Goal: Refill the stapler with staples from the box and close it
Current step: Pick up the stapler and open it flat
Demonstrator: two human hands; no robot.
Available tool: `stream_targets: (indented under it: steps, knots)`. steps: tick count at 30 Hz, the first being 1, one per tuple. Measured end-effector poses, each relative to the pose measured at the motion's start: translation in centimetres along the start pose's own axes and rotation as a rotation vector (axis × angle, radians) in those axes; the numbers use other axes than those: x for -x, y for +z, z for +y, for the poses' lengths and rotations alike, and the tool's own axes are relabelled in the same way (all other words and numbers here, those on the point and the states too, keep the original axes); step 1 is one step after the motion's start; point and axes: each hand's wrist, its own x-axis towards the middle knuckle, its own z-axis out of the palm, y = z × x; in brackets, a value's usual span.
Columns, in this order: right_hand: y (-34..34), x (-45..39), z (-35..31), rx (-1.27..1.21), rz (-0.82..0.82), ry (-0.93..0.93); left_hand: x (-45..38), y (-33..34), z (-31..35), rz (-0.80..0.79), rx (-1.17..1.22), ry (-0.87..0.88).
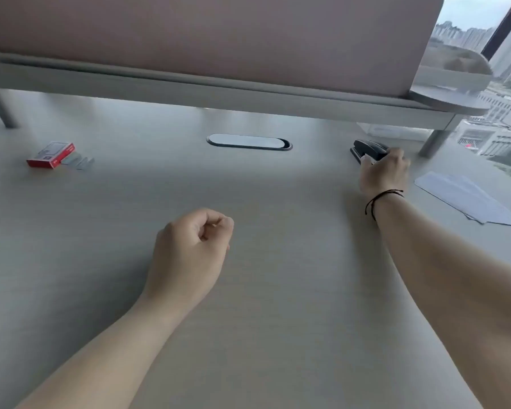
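A black stapler (366,150) lies on the desk at the far right, under the raised shelf. My right hand (385,172) is stretched out over its near end with the fingers wrapped on it. A red staple box (50,155) sits at the far left, with several strips of silver staples (78,161) lying beside it on the desk. My left hand (191,252) hovers over the middle of the desk, curled into a loose fist with nothing in it.
A raised grey shelf (219,95) with a pink partition spans the back; its legs stand at the far left and right. An oval cable grommet (248,142) sits mid-desk. White paper sheets (466,197) lie at the right, near a window.
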Motion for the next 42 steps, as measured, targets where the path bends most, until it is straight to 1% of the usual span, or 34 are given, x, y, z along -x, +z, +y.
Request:
stream_targets:
  steps: [3, 6, 10, 14, 18, 24, 27, 30, 33, 36, 39, 42]
  knots:
    - [0.2, -0.6, -0.2, 0.031, 0.057, 0.044, -0.1, 0.1, -0.1, -0.007, 0.015, 0.004]
    - [0.5, -1.0, -0.2, 0.029, 0.066, 0.051, -0.1, 0.3, -0.4, -0.021, 0.040, 0.014]
    - [0.5, -1.4, -0.1, -0.017, 0.094, 0.059, -0.3, 0.2, -0.8, -0.017, 0.067, 0.003]
    - [-0.3, -0.1, 0.4, -0.133, 0.092, 0.073, -0.3, 0.1, -0.8, -0.006, 0.070, -0.001]
    - [-1.9, 3.0, 0.8, -0.264, 0.109, 0.052, -0.2, 0.0, -0.3, -0.009, 0.066, 0.000]
    - [-6.1, 11.0, 0.0, -0.401, 0.051, -0.002, 0.1, -0.5, 0.1, -0.022, 0.093, -0.007]
    - [-8.5, 15.6, -0.2, -0.493, -0.047, -0.061, 0.2, -0.9, 0.2, -0.019, 0.136, -0.014]
    - [-10.4, 19.8, 0.0, -0.557, -0.234, -0.138, 0.4, -1.4, 0.3, -0.020, 0.235, -0.038]
    - [-12.3, 23.9, 0.8, -0.544, -0.409, -0.232, 0.9, -2.1, 0.5, -0.083, 0.306, -0.069]
    - [-13.7, 27.0, 1.8, -0.538, -0.581, -0.310, 2.3, -3.0, 0.8, -0.195, 0.306, -0.052]
    - [-14.8, 28.3, 2.6, -0.530, -0.705, -0.372, 4.9, -4.5, 1.1, -0.371, 0.342, -0.030]
    - [-15.5, 29.0, 2.9, -0.542, -0.775, -0.418, 7.8, -5.9, 0.9, -0.535, 0.223, 0.044]
